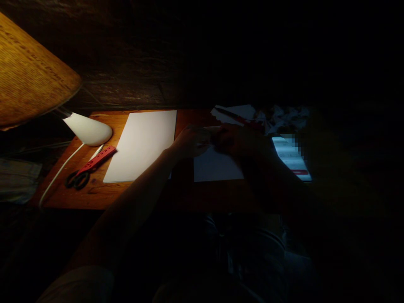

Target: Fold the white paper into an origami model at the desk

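Observation:
My left hand [193, 141] is over the upper part of a white sheet of paper [217, 166], its fingers bent and closed at the sheet. Close beside it is my right hand [232, 141], also at the top of that sheet, but deep shadow hides its fingers. The sheet's lower half shows below both hands, lying on the wooden table [126, 195]. To the left lies a flat stack or sheet of white paper [145, 145], brightly lit. Behind my right hand are a torn white paper piece [241, 111] and a dark, pointed, blade-like thing [229, 114].
A lamp with a yellow shade [34, 71] and white base [91, 129] stands at the left, its white cord [61, 170] hanging over the edge. Scissors in a red cover [96, 161] lie nearby. Crumpled scraps [284, 118] and a lit phone screen [288, 155] are at the right.

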Demonstrator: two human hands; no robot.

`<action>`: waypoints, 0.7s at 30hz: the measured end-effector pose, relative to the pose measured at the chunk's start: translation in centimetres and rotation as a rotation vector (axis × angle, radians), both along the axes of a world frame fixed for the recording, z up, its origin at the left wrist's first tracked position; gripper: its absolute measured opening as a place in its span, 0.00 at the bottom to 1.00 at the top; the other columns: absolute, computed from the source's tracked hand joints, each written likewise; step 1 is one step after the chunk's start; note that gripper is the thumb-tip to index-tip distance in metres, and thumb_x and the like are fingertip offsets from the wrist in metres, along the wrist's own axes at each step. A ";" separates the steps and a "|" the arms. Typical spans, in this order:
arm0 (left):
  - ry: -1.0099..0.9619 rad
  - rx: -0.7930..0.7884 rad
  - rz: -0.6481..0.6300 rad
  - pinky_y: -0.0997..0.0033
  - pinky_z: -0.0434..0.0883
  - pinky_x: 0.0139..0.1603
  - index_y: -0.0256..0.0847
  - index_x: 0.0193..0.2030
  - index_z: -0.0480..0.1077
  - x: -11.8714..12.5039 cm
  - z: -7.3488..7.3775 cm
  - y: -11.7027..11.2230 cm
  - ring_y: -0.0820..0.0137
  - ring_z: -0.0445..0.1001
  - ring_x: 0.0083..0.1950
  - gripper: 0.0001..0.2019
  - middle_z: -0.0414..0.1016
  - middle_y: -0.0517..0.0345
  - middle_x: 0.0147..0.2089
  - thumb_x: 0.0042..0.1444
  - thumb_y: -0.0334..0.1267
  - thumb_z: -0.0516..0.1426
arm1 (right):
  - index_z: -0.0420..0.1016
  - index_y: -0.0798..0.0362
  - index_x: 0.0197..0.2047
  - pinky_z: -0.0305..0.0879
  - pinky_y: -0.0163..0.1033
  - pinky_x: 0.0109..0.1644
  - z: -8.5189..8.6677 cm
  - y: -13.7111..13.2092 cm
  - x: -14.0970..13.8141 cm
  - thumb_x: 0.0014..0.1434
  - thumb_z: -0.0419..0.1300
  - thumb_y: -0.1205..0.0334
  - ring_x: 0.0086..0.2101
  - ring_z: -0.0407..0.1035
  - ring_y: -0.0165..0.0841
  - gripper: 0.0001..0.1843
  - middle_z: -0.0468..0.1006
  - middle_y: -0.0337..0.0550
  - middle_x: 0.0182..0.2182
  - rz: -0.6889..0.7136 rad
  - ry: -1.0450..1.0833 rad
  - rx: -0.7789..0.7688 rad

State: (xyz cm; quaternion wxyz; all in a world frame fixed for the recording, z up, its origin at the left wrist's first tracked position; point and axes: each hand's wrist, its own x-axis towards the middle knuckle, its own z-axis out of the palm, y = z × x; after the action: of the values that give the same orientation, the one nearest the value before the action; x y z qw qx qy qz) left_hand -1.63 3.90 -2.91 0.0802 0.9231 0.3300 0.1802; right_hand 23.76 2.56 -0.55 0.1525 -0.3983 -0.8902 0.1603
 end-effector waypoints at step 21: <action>0.028 -0.022 -0.050 0.52 0.72 0.66 0.50 0.49 0.85 -0.2 0.3 0.1 0.59 0.80 0.62 0.13 0.86 0.55 0.56 0.63 0.34 0.60 | 0.88 0.45 0.44 0.69 0.41 0.49 -0.2 0.2 0.2 0.63 0.70 0.57 0.46 0.78 0.38 0.07 0.82 0.41 0.55 0.002 0.031 -0.019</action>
State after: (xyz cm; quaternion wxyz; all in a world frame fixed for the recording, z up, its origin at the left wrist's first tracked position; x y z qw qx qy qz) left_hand -1.86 3.96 -2.59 0.0902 0.9326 0.3097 0.1617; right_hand 23.96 2.80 -0.75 0.1623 -0.3961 -0.8866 0.1751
